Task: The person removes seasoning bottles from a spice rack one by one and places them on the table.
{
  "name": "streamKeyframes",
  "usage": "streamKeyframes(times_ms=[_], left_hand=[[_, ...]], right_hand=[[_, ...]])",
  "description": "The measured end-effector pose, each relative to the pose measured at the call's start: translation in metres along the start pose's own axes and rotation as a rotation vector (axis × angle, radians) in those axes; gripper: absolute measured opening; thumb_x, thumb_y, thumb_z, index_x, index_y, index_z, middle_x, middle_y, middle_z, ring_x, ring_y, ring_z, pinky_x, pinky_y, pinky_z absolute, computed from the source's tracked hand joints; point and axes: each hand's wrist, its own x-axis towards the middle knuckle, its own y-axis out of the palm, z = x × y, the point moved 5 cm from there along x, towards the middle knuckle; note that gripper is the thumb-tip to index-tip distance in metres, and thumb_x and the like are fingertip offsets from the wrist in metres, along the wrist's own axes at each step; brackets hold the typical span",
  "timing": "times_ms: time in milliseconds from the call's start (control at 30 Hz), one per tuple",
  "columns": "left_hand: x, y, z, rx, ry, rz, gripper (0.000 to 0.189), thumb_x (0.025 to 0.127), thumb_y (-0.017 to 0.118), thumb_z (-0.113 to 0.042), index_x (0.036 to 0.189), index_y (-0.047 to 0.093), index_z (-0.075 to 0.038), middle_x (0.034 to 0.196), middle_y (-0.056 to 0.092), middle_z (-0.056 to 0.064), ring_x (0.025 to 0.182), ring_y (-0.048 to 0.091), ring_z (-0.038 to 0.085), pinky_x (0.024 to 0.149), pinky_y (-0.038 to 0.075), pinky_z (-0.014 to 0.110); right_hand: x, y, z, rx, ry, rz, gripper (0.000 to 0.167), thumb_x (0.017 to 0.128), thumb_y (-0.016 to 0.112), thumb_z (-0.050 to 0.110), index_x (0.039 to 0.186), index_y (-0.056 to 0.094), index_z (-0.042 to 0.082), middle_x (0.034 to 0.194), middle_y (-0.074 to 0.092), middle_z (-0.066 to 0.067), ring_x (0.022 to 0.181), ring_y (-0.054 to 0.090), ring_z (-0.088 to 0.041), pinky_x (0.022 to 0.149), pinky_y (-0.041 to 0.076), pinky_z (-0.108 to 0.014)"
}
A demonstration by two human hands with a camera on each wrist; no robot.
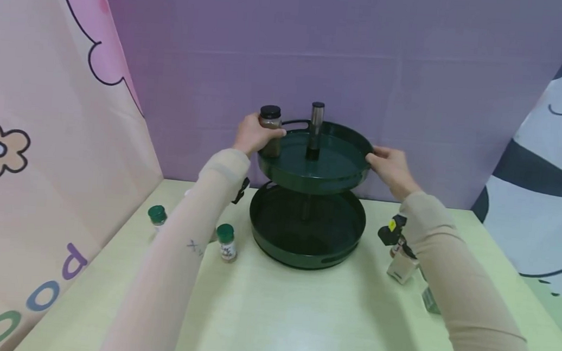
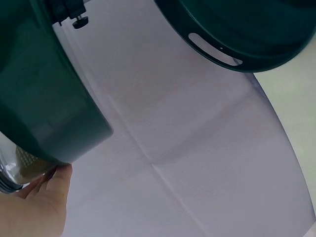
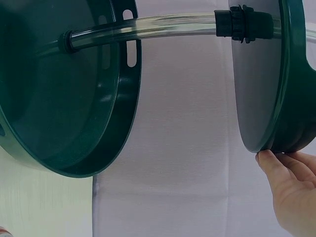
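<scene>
A two-tier dark green turntable rack stands at the back of the table, with its upper tray [image 1: 338, 152] raised on a metal post [image 1: 316, 126] over the lower tray [image 1: 304, 259]. At the upper tray's left side, my left hand [image 1: 256, 134] holds a black-lidded spice jar [image 1: 271, 121], thumb across its front. The jar overlaps the tray's inside, and brown contents show through its glass [image 2: 29, 165]. On the opposite side, my right hand [image 1: 391, 167] grips the upper tray's rim; its fingertips [image 3: 266, 154] touch the tray's outer wall in the right wrist view.
Two green-capped spice jars, one nearer the rack [image 1: 227, 243] and one farther left [image 1: 158, 216], stand on the table [image 1: 271, 316]. A beige box [image 1: 403, 268] and a small green box [image 1: 430, 301] lie beside the right forearm. A purple cloth backdrop [image 1: 219, 84] hangs close behind.
</scene>
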Motion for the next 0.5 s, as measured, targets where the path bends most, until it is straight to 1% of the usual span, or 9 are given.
streamKeyframes(times_ms=[233, 367, 500], left_hand=[[0.0027, -0.0002, 0.0023, 0.033, -0.004, -0.052, 0.054, 0.079, 0.070, -0.034, 0.123, 0.051, -0.009, 0.118, 0.060, 0.010, 0.105, 0.057, 0.025, 0.089, 0.048, 0.039], [0.0052, -0.0017, 0.0032, 0.045, 0.007, -0.058, 0.054, 0.079, 0.070, -0.035, 0.122, 0.052, -0.008, 0.117, 0.061, 0.009, 0.104, 0.058, 0.025, 0.088, 0.049, 0.038], [0.0036, -0.0031, 0.0019, 0.054, 0.013, -0.061, 0.053, 0.079, 0.070, -0.035, 0.121, 0.053, -0.008, 0.115, 0.061, 0.009, 0.102, 0.059, 0.025, 0.086, 0.049, 0.038]], right_hand=[[0.0000, 0.0030, 0.0007, 0.006, 0.003, 0.008, 0.050, 0.091, 0.041, 0.011, 0.138, 0.033, -0.004, 0.141, 0.037, -0.022, 0.129, 0.039, -0.028, 0.104, 0.036, -0.038], [0.0011, 0.0047, 0.0015, -0.006, 0.002, 0.012, 0.050, 0.091, 0.041, 0.011, 0.138, 0.033, -0.004, 0.141, 0.037, -0.022, 0.129, 0.039, -0.029, 0.105, 0.036, -0.039], [0.0012, 0.0049, 0.0027, -0.012, 0.007, 0.010, 0.051, 0.091, 0.041, 0.011, 0.138, 0.033, -0.004, 0.142, 0.037, -0.022, 0.129, 0.038, -0.028, 0.105, 0.036, -0.039]])
